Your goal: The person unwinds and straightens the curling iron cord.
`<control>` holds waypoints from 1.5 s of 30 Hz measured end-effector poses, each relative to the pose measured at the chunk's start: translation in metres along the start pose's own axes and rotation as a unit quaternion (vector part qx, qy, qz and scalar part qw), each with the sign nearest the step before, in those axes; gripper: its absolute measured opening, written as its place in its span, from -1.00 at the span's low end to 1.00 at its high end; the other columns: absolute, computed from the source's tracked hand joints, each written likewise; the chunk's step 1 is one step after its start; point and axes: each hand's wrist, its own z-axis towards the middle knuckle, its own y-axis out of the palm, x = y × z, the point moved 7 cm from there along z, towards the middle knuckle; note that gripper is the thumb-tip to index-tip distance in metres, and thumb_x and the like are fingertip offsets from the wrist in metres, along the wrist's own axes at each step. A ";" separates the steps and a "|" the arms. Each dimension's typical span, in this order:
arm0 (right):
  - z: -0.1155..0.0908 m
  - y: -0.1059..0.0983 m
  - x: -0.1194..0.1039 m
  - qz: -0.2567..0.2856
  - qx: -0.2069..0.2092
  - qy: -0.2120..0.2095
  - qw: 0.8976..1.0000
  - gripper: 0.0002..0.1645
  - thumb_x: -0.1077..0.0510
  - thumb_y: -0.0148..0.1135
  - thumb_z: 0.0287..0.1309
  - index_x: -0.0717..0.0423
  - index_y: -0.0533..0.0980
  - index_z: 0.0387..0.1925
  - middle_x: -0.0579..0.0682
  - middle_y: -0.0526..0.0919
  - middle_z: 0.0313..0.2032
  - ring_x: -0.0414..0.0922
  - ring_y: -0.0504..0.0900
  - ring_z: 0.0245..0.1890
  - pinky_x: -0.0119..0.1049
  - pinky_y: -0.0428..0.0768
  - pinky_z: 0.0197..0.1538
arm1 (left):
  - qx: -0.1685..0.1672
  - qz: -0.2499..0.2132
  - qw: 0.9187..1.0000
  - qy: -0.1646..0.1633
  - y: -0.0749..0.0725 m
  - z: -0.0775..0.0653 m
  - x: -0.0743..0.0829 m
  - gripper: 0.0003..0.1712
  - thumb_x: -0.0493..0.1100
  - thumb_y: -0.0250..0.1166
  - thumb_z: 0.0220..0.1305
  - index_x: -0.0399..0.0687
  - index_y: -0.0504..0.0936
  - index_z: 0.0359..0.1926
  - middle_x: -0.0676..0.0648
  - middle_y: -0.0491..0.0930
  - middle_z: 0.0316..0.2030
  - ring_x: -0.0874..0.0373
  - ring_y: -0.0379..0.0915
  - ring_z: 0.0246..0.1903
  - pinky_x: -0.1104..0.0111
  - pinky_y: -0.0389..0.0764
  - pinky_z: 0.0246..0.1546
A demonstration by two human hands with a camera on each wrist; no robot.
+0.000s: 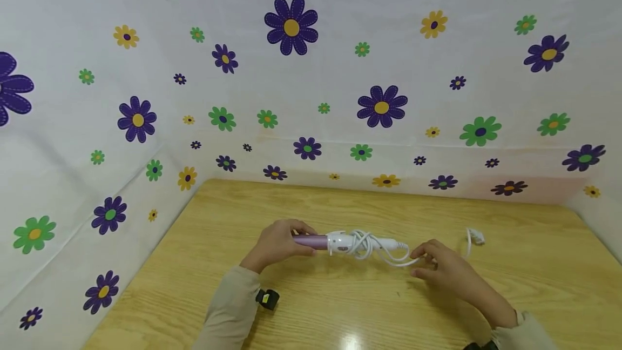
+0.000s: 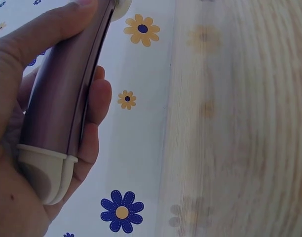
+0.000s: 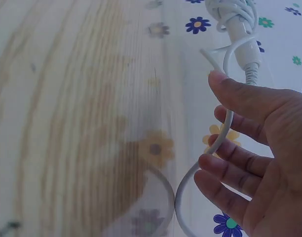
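A hair straightener [image 1: 311, 241] with a purple barrel and white handle is held above the wooden table. My left hand [image 1: 278, 243] grips its purple end, thumb on one side and fingers curled round the other. In the left wrist view the white split tip [image 2: 45, 175] rests against the palm. White cord [image 1: 362, 244] is wound in loops round the handle. Beside the handle's end is my right hand [image 1: 449, 271], its fingers spread and loosely bent. In the right wrist view, a loose stretch of cord [image 3: 221, 138] runs between its thumb and fingers.
The white plug [image 1: 478, 236] lies on the table [image 1: 350, 307], beyond the right hand. A white flower-printed sheet [image 1: 330, 74] hangs behind the table and along its sides. A black strap device [image 1: 268, 299] sits at the left wrist.
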 end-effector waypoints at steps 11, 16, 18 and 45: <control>0.000 -0.008 -0.006 -0.133 0.070 -0.006 0.989 -0.81 -0.05 0.40 0.04 -0.08 0.58 -0.41 -0.16 0.58 -0.33 -0.26 0.54 -0.42 -0.46 0.39 -0.49 | -0.004 -0.005 1.000 0.001 0.001 -0.002 0.000 -0.58 0.08 0.55 -0.11 0.18 0.72 -0.15 0.04 0.69 -0.18 0.21 0.51 -0.31 0.30 0.50 -0.27; 0.004 -0.008 -0.005 -0.147 0.071 0.009 0.987 -0.82 -0.02 0.40 0.05 -0.05 0.60 -0.42 -0.17 0.56 -0.39 -0.30 0.50 -0.48 -0.43 0.39 -0.51 | -0.012 -0.002 1.000 0.009 0.001 0.001 0.002 -0.58 0.08 0.54 -0.11 0.18 0.72 -0.16 0.05 0.69 -0.19 0.21 0.50 -0.30 0.30 0.49 -0.26; 0.007 -0.010 -0.005 -0.151 0.074 0.010 0.986 -0.82 -0.01 0.40 0.05 -0.02 0.60 -0.42 -0.15 0.55 -0.41 -0.28 0.50 -0.49 -0.42 0.38 -0.52 | -0.018 -0.003 1.000 0.010 0.002 0.002 0.004 -0.58 0.08 0.54 -0.11 0.18 0.72 -0.16 0.05 0.69 -0.19 0.20 0.49 -0.30 0.30 0.49 -0.26; -0.033 -0.071 -0.017 -0.126 0.199 -0.087 0.968 -0.70 0.03 0.55 -0.18 -0.27 0.53 -0.47 -0.27 0.54 -0.32 -0.48 0.49 -0.45 -0.41 0.54 -0.44 | -0.013 -0.002 1.000 -0.010 -0.002 0.002 -0.006 -0.57 0.08 0.54 -0.12 0.18 0.72 -0.15 0.06 0.68 -0.21 0.20 0.48 -0.31 0.30 0.45 -0.26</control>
